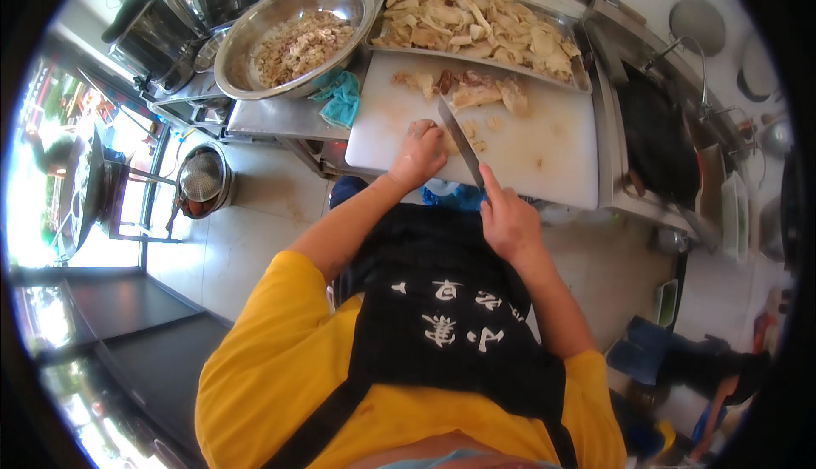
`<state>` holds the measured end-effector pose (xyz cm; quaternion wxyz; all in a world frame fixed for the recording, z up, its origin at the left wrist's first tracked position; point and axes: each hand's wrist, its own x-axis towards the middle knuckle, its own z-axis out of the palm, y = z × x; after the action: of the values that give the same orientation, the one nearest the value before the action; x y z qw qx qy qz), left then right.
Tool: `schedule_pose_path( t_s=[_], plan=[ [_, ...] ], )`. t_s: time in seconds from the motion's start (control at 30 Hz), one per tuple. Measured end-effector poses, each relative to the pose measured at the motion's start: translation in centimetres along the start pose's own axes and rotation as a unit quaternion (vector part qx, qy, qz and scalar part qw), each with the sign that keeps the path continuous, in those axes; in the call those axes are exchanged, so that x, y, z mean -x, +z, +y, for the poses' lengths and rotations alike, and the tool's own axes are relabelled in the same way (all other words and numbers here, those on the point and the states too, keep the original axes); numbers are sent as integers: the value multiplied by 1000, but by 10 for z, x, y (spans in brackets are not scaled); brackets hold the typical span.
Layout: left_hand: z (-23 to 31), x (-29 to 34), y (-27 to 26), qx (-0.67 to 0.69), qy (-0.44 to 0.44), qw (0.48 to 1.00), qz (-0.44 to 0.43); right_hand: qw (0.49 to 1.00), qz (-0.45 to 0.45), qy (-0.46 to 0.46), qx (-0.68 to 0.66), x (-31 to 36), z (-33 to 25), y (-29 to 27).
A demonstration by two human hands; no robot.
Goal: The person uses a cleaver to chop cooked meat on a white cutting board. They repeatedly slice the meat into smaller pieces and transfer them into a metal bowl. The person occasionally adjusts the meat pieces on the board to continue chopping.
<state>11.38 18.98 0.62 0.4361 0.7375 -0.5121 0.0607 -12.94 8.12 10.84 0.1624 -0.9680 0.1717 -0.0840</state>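
The right hand (pixel 507 218) is gripping the handle of a knife (pixel 460 139), fingers wrapped tight around it, with the blade running up and to the left across a white cutting board (pixel 544 150) and its tip sitting close to the left hand. The left hand (pixel 418 153) is resting on the near edge of the board, fingers curled down; whether it is pinching any food under them cannot be told. A few small pale bits are lying just beside the blade, and a loose pile of sliced pieces (pixel 476 88) is lying at the far side of the board, well apart from both hands.

Beyond the board a flat metal tray (pixel 580 73) is holding a heap of larger pale slices. To its left a big steel bowl (pixel 240 39) is holding chopped bits, and a teal cloth (pixel 342 99) is lying bunched between the bowl and the board. All of it is sitting on a steel desk (pixel 272 118). The person is wearing a yellow shirt and a black apron (pixel 442 316).
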Motion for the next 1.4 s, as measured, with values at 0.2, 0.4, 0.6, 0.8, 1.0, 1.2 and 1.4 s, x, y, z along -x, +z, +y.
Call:
schedule_pose_path(
  t_s=[0.2, 0.4, 0.6, 0.8, 1.0, 1.2, 1.4],
  plan=[
    [-4, 13, -4, -14, 19, 1000, -1, 998, 50, -28, -3, 2, -2, 4],
    [-2, 13, -8, 4, 27, 1000, 7, 999, -51, -1, 4, 1, -7, 0],
    [-3, 15, -9, -24, 14, 1000, 11, 999, -52, 18, -3, -2, -12, -5],
    [-3, 19, -10, -27, -6, 1000, 7, 999, -46, 10, -21, -2, -15, -5],
    [5, 19, -9, -52, -52, 997, -9, 975, -3, 17, -222, 2, 20, -1],
    [16, 8, 7, -111, -107, 980, -125, 826, 92, 243, -501, 52, 102, 1],
    [20, -24, 29, -129, -116, 973, -152, 716, 164, 349, -582, 56, 171, -11]
  ],
)
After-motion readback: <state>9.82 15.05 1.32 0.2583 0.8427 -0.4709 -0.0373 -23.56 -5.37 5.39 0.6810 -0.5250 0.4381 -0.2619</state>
